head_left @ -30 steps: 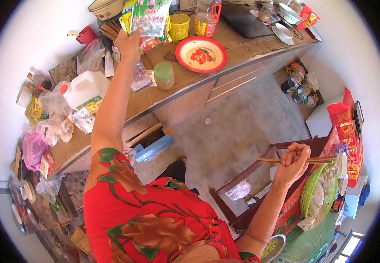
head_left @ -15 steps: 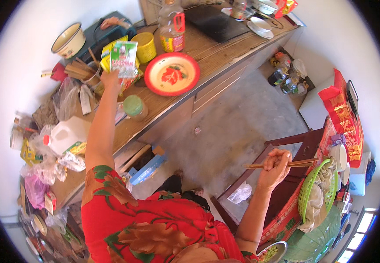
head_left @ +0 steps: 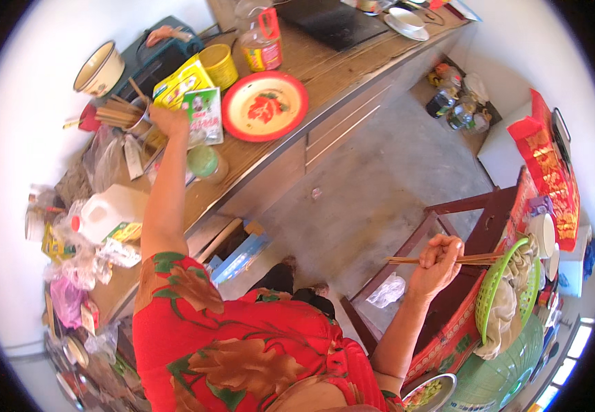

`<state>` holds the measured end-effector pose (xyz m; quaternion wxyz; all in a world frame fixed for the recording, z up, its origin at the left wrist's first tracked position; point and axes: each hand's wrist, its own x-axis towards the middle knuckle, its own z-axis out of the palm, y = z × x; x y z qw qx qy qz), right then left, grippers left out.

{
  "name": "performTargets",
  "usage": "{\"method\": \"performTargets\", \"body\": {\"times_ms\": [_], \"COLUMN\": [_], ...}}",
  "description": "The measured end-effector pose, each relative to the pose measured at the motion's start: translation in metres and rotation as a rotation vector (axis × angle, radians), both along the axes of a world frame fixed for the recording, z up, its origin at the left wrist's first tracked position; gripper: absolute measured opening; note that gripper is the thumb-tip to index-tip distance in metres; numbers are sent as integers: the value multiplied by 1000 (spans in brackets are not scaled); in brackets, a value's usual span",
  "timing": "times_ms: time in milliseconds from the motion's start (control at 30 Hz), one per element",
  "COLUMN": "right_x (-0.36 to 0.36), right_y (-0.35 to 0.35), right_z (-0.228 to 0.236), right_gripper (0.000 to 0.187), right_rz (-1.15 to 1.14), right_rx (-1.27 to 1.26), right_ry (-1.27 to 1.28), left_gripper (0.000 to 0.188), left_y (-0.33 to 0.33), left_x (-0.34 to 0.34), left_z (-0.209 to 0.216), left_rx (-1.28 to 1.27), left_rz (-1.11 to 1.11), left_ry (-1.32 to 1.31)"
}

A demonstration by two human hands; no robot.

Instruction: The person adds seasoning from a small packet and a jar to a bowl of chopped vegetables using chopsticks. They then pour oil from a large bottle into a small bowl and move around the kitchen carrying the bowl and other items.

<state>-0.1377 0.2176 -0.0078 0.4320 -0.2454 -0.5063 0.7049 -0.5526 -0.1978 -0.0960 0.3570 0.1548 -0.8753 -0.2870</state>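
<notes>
My left hand (head_left: 169,121) reaches over the counter, its fingers closed at the lower corner of a yellow packet (head_left: 186,81); the fingertips are partly hidden. Just right of this hand a green and white packet (head_left: 205,118) leans on the counter. A red-rimmed enamel plate (head_left: 265,130) with a red flower lies beside it, and a green-lidded jar (head_left: 204,162) stands nearer to me. Over on the right, my right hand (head_left: 437,266) is closed around a bundle of thin wooden chopsticks (head_left: 479,259), held level in the air.
Behind the packets stand a yellow tub (head_left: 219,66) and an oil bottle (head_left: 261,48). A holder of chopsticks (head_left: 120,115) and a white jug (head_left: 110,211) sit on the left. Below my right hand is a dark red wooden frame (head_left: 472,288), with a green basket (head_left: 487,295) beyond.
The green and white packet has left my left hand and now sits lower, to its right. More of the yellow packet shows at my fingers. My right hand still holds the chopsticks.
</notes>
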Motion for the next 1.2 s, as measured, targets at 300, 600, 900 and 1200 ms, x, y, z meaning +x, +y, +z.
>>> {"method": "performTargets", "body": {"times_ms": [300,600,900,1200], "right_x": [15,77,224,391], "right_y": [6,21,31,-11], "right_z": [0,10,69,84], "right_gripper": [21,25,23,26], "right_rz": [-95,-162,-431,-1064], "right_rx": [-79,-149,86,275], "right_ry": [61,220,312,-5], "left_gripper": [66,39,25,21], "left_y": [3,122,187,215], "left_x": [31,150,205,235], "left_z": [34,68,15,-16], "left_rx": [-128,-90,142,34], "left_rz": [-244,-717,-1062,-1212], "left_ry": [147,218,-57,-221]}}
